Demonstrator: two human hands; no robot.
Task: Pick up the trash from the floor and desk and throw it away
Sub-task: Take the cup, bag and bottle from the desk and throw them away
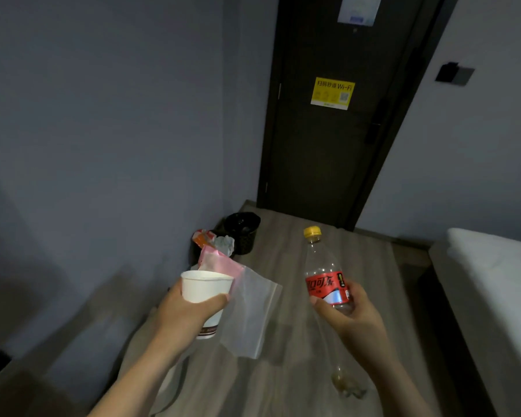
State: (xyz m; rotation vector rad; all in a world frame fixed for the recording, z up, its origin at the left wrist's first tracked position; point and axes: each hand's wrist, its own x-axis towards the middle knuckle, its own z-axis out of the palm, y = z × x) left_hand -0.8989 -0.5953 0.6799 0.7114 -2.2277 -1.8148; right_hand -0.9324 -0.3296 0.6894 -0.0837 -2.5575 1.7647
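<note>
Wood floor (pixel 358 281) runs to a dark door (pixel 328 145), with a black bin (pixel 245 236) by the wall.
Some trash (pixel 220 242) is already piled just beside the bin. The left hand (pixel 187 308) grips a white paper cup (pixel 206 285) and a thin see-through bag (pixel 250 311) with a pink part. The right hand (pixel 352 314) grips an empty clear bottle (pixel 325 278) with a red label and yellow cap. All are held up, well short of the bin, so I think throwing them in is still left.

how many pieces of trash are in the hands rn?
3. The left hand holds a white paper cup and a clear plastic bag with a pink edge; the right hand holds an empty cola bottle. More may be hidden behind the cup.
</note>
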